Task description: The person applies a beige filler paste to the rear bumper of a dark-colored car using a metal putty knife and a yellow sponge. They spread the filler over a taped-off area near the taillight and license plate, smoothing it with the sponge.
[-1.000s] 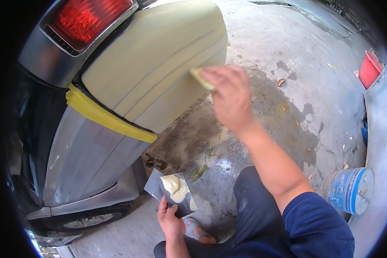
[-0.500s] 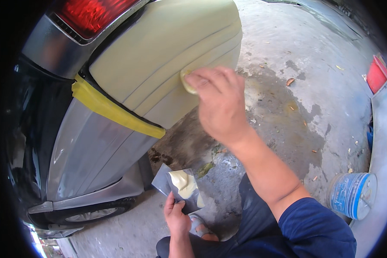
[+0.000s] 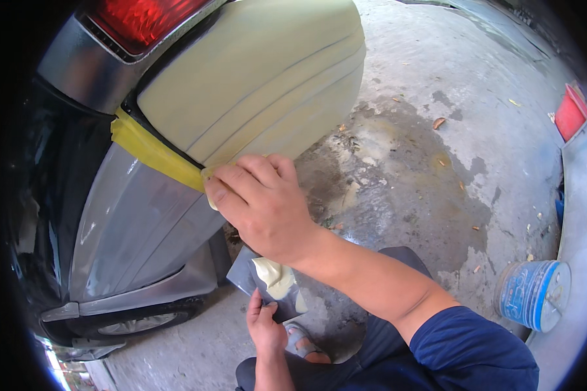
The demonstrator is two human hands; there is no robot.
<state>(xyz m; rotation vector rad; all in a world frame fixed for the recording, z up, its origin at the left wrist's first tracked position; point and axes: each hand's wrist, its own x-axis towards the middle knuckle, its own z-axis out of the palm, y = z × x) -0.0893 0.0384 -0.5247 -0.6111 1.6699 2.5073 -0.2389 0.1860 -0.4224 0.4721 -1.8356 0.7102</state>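
Between the fingers of my right hand [image 3: 267, 208] is a small yellowish putty spreader [image 3: 209, 177], mostly hidden by them. It sits at the lower left corner of a cream-coated car body panel [image 3: 241, 72], against a strip of yellow masking tape [image 3: 151, 153]. Thin dark curved lines run across the panel. Lower down, my left hand [image 3: 266, 329] is closed round the near edge of a flat grey mixing board [image 3: 242, 272]. A soft mound of cream putty [image 3: 277, 279] lies on it, with a smaller smear near its corner. My right forearm passes above the board's right side.
A red tail light [image 3: 147, 23] is above the panel, and a grey car side [image 3: 137, 221] with a wheel [image 3: 137, 324] lies at left. On the stained concrete floor [image 3: 424, 72] at right stand a blue-and-white bucket [image 3: 518, 296] and a red object [image 3: 572, 112].
My right hand has moved left and down with the spreader, from the panel's middle to its taped lower left corner. My left hand and the board have barely moved.
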